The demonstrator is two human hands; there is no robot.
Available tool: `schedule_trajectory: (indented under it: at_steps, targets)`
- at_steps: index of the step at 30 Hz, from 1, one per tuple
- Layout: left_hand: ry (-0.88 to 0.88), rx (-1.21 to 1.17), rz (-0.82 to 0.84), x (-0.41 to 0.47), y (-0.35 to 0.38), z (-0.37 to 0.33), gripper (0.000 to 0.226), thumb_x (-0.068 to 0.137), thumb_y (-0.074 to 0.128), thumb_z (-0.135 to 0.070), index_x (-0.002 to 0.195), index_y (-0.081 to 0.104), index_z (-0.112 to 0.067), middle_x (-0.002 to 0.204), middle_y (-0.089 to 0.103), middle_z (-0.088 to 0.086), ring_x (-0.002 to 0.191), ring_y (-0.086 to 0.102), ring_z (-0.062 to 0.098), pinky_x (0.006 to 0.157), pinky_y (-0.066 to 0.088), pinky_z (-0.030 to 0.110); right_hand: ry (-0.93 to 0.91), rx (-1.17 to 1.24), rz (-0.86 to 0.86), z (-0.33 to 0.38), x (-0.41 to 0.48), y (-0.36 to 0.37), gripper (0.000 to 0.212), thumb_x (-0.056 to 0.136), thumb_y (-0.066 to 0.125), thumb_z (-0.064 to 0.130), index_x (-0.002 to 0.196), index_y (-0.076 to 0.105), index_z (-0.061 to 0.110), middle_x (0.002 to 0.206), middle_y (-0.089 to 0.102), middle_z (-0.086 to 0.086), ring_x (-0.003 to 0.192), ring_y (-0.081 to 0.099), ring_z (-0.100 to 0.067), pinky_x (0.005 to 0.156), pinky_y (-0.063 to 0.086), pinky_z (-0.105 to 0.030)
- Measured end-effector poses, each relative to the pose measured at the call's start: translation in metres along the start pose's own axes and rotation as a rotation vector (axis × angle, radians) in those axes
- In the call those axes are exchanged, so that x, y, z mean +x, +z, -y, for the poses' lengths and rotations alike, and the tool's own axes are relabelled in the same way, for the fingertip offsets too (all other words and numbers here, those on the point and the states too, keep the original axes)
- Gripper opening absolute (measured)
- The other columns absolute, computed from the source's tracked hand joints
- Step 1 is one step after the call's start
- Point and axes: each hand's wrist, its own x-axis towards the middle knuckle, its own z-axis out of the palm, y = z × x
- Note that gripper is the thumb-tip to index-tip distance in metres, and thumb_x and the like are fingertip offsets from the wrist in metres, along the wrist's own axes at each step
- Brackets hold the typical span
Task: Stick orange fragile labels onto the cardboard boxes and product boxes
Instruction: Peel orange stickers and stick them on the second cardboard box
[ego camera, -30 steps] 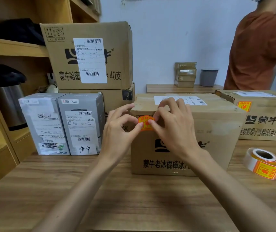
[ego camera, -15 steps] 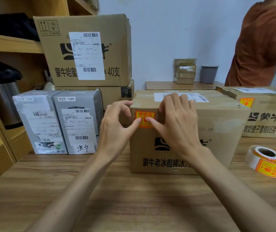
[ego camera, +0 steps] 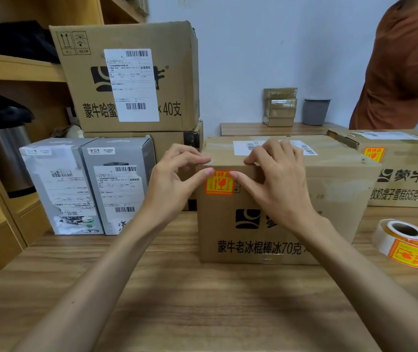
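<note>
Landmark: central cardboard box point(ego camera: 279, 219), standing on the wooden desk point(ego camera: 177, 288), printed front face toward the camera, white shipping slip on its top. Orange fragile label point(ego camera: 219, 182) lies flat on the front face of this box, at its upper left corner just below the top edge. Left hand point(ego camera: 174, 181): thumb extended, tip pressing the label's upper left corner; other fingers bent, tips at the box's top left edge; nothing gripped. Right hand point(ego camera: 276, 181): thumb extended, tip pressing the label's upper right corner; other fingers bent over the top edge, resting on the box top near the slip; nothing gripped. The two thumbs are apart, with the label's top strip between them. Label roll point(ego camera: 403, 242) lies on the desk to the right of the box, near its lower right corner, apart from it. Second cardboard box point(ego camera: 405, 179) sits behind and to the right, carrying its own orange label point(ego camera: 373, 153) at its upper left. Left of the central box: two grey product boxes point(ego camera: 88, 186) side by side, upright, with white slips on their fronts. Behind those, a large cardboard box point(ego camera: 131, 74) stacked on another. Far behind the central box: a grey cup point(ego camera: 314, 111) beside a stack of small brown boxes point(ego camera: 280, 106). A person in an orange shirt point(ego camera: 405, 67) stands behind and to the right
</note>
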Motion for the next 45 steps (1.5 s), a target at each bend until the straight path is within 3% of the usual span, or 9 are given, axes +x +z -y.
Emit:
schedule_trajectory:
  at_steps: [4, 8, 11, 17, 23, 27, 35, 45]
  targets:
    - [0.028, 0.046, 0.013, -0.002, -0.002, 0.001, 0.023, 0.088, 0.079, -0.024, 0.110, 0.076, -0.018, 0.115, 0.063, -0.004, 0.108, 0.059, 0.013, 0.092, 0.052, 0.043, -0.013, -0.006, 0.002, 0.001, 0.000, -0.002, 0.038, 0.088, 0.066, 0.050, 0.089, 0.061, 0.013, 0.091, 0.055, -0.005, 0.089, 0.050, -0.027, 0.080, 0.033, -0.037]
    - [0.128, 0.252, 0.104, -0.013, 0.000, 0.005, 0.057, 0.081, 0.081, -0.038, 0.130, 0.062, -0.015, 0.132, 0.051, -0.001, 0.128, 0.049, 0.014, 0.105, 0.047, 0.039, -0.066, -0.138, 0.057, 0.001, -0.004, -0.001, 0.056, 0.080, 0.064, 0.064, 0.096, 0.059, 0.010, 0.099, 0.057, -0.009, 0.092, 0.050, -0.030, 0.086, 0.038, -0.043]
    - [0.177, 0.347, 0.091, -0.016, 0.004, 0.007, 0.067, 0.079, 0.080, -0.041, 0.135, 0.055, -0.013, 0.137, 0.048, 0.001, 0.129, 0.046, 0.016, 0.105, 0.047, 0.038, -0.091, -0.202, 0.049, 0.004, -0.007, 0.001, 0.064, 0.075, 0.065, 0.067, 0.097, 0.057, 0.007, 0.101, 0.057, -0.011, 0.093, 0.051, -0.032, 0.087, 0.039, -0.044]
    - [0.219, 0.363, 0.087, -0.014, 0.003, 0.008, 0.061, 0.082, 0.079, -0.038, 0.132, 0.057, -0.012, 0.136, 0.050, -0.001, 0.123, 0.047, 0.015, 0.102, 0.041, 0.024, -0.109, -0.216, 0.034, 0.004, -0.008, 0.003, 0.065, 0.076, 0.066, 0.066, 0.099, 0.057, 0.005, 0.104, 0.059, -0.013, 0.095, 0.052, -0.033, 0.089, 0.039, -0.045]
    - [0.255, 0.344, 0.124, -0.014, -0.005, 0.012, 0.056, 0.085, 0.080, -0.027, 0.135, 0.058, -0.015, 0.136, 0.053, -0.001, 0.126, 0.048, 0.017, 0.103, 0.045, 0.035, -0.138, -0.197, 0.076, -0.002, -0.010, -0.002, 0.060, 0.079, 0.061, 0.061, 0.104, 0.059, 0.007, 0.109, 0.060, -0.012, 0.098, 0.053, -0.032, 0.091, 0.037, -0.043]
    - [0.241, 0.323, 0.165, -0.011, -0.009, 0.010, 0.054, 0.085, 0.080, -0.026, 0.134, 0.059, -0.017, 0.137, 0.052, -0.006, 0.127, 0.047, 0.014, 0.104, 0.043, 0.033, -0.140, -0.212, 0.097, -0.004, -0.010, -0.004, 0.058, 0.078, 0.063, 0.059, 0.105, 0.059, 0.008, 0.109, 0.060, -0.010, 0.099, 0.052, -0.031, 0.093, 0.036, -0.043]
    - [0.169, 0.225, 0.123, 0.003, -0.010, 0.000, 0.023, 0.090, 0.075, -0.029, 0.108, 0.072, -0.016, 0.114, 0.060, -0.009, 0.111, 0.052, 0.015, 0.095, 0.044, 0.029, -0.082, -0.133, 0.031, 0.001, 0.002, -0.005, 0.040, 0.091, 0.058, 0.053, 0.090, 0.059, 0.013, 0.095, 0.059, -0.007, 0.090, 0.054, -0.030, 0.088, 0.036, -0.044]
    - [0.187, 0.230, 0.129, 0.005, -0.007, 0.001, 0.026, 0.089, 0.077, -0.031, 0.107, 0.071, -0.014, 0.112, 0.058, -0.009, 0.110, 0.054, 0.018, 0.091, 0.048, 0.036, -0.090, -0.177, 0.072, 0.000, 0.002, -0.002, 0.052, 0.085, 0.060, 0.062, 0.093, 0.057, 0.011, 0.096, 0.056, -0.009, 0.090, 0.051, -0.031, 0.085, 0.039, -0.045]
